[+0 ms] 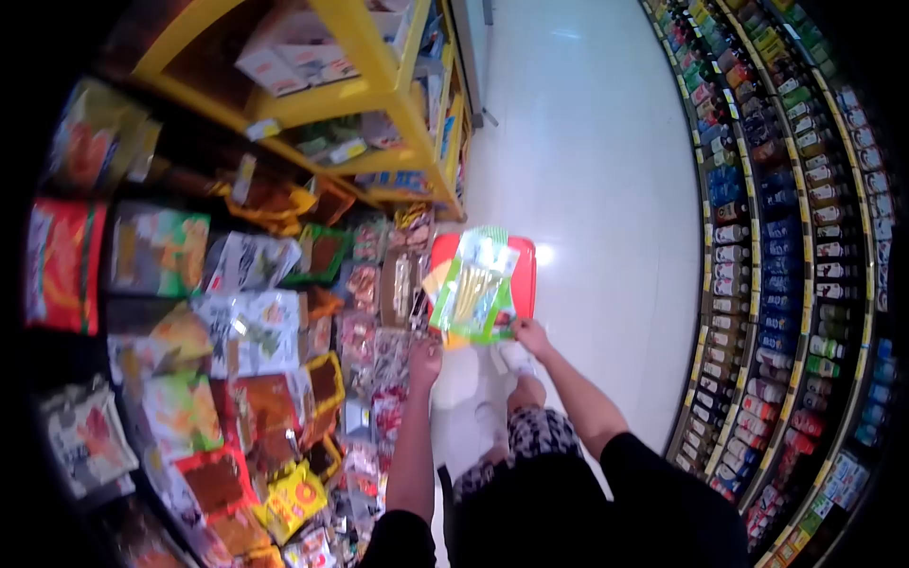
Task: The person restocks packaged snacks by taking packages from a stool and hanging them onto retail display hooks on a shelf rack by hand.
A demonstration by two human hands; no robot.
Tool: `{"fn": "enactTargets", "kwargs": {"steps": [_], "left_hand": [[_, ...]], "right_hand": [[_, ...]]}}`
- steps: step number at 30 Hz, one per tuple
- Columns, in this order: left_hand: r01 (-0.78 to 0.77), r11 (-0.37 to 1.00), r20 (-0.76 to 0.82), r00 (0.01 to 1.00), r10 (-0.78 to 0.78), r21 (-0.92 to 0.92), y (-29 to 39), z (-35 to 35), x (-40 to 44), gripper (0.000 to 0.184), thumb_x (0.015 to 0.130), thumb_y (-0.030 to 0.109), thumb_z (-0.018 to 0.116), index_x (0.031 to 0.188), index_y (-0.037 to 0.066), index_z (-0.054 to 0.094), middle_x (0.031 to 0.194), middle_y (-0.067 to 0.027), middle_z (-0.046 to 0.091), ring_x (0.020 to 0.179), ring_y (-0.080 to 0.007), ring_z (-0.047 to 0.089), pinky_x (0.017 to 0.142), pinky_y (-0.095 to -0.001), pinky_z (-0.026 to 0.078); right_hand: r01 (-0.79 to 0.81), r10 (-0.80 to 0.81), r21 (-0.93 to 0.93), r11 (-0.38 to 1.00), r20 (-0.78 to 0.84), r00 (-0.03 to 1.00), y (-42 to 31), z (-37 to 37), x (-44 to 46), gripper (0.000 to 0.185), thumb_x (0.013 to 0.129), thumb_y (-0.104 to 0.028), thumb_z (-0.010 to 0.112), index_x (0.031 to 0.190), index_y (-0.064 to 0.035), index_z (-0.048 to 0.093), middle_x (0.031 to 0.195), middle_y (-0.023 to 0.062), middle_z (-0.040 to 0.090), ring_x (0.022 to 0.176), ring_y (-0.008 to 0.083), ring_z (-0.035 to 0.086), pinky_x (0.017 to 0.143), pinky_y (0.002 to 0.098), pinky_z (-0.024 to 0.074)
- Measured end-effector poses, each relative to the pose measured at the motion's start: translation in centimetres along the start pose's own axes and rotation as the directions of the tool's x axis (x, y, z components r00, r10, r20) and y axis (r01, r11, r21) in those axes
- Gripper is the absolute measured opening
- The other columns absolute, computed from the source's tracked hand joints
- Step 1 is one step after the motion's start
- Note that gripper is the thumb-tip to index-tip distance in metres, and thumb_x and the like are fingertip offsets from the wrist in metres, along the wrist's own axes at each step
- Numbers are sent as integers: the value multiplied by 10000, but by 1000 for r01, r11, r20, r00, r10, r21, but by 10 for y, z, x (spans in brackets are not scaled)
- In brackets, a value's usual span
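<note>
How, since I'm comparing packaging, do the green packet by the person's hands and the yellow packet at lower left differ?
The green packet is green and white; the yellow packet is yellow with red print. Pale sticks show on the green packet; the yellow packet carries a red ring. The green packet is at the right hand; the yellow packet lies among other packets. Both have printed fronts.

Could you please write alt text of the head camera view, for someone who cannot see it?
The person's left hand and right hand are at the near corners of a green packet, over a red object. Packaged goods lie at left; bottles line the right.
</note>
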State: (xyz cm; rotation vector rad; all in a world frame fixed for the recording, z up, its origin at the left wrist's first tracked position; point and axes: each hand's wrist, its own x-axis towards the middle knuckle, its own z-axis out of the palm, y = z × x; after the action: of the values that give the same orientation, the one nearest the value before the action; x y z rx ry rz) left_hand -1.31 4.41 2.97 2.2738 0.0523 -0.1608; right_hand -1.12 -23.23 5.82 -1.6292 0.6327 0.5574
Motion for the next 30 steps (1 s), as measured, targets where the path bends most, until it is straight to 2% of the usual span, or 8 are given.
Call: {"fn": "enactTargets", "kwargs": {"steps": [3, 8, 13, 16, 20, 25, 28, 30], "left_hand": [[-66, 998, -52, 996, 66, 4, 42, 26, 73, 375, 718, 73, 593, 1086, 7, 553, 948, -182, 602, 906, -333, 562, 835, -403, 434], [503, 786, 210, 864, -457, -359, -3, 89, 105, 475, 755, 84, 568, 1192, -58, 446, 937, -168, 590, 809, -243, 586, 715, -348, 470], [762, 545, 522, 641, -562, -350, 5, 69, 84, 309, 757, 114, 614, 1022, -42, 588, 745, -79, 605, 654, -128, 580, 560, -250, 447], [566, 804, 301, 811, -502, -182, -16, 84, 42, 166, 710, 152, 671, 764, -5, 668, 702, -83, 644, 634, -163, 602, 595, -294, 470], [637, 695, 186, 767, -614, -334, -2, 38, -28, 218, 700, 132, 698, 868, 2, 647, 761, -59, 632, 655, -133, 574, 605, -273, 466], [639, 720, -224, 685, -693, -273, 0, -31, -189, 435, 625, 337, 709, 959, 76, 614, 830, -150, 657, 783, -298, 637, 735, -368, 493], [688, 631, -274, 569, -775, -358, -14, -64, -314, 461, 634, 379, 685, 1003, 109, 621, 895, -159, 659, 857, -310, 639, 777, -389, 497], [685, 577, -340, 467, -817, -445, -4, -91, -412, 477, 647, 402, 664, 1022, 109, 620, 910, -166, 657, 850, -306, 641, 764, -395, 502]], "right_hand": [[-108, 93, 267, 958, 69, 993, -25, 15, 26, 255, 864, -199, 523, 1018, -10, 596, 902, 68, 623, 829, 159, 600, 731, 291, 476], [-302, 239, 454, 838, 193, 952, 9, 24, 66, 284, 871, -204, 522, 1092, -29, 560, 944, 58, 608, 902, 151, 590, 763, 284, 461], [-323, 257, 432, 842, 205, 944, 5, 26, 62, 253, 852, -198, 548, 1029, -19, 570, 910, 50, 601, 870, 146, 586, 777, 279, 461], [-290, 221, 335, 897, 230, 948, 23, 36, 54, 191, 838, -187, 561, 941, -27, 575, 882, 59, 593, 836, 154, 587, 778, 281, 470], [-288, 210, 329, 900, 251, 945, 30, 59, 1, 150, 811, -132, 580, 904, -40, 506, 836, 92, 579, 771, 181, 601, 746, 300, 494], [-196, 130, 151, 969, 363, 923, 32, 141, -103, 391, 776, -48, 600, 1048, -75, 319, 940, 163, 556, 686, 220, 614, 651, 333, 508], [-51, 124, -127, 991, 676, 726, 72, 195, -171, 497, 802, -93, 624, 1197, -69, 323, 926, 103, 589, 720, 172, 605, 630, 304, 490], [101, 223, -296, 950, 867, 445, 95, 232, -232, 432, 802, -127, 651, 1176, -45, 451, 901, 58, 609, 741, 130, 587, 661, 286, 482]]}}
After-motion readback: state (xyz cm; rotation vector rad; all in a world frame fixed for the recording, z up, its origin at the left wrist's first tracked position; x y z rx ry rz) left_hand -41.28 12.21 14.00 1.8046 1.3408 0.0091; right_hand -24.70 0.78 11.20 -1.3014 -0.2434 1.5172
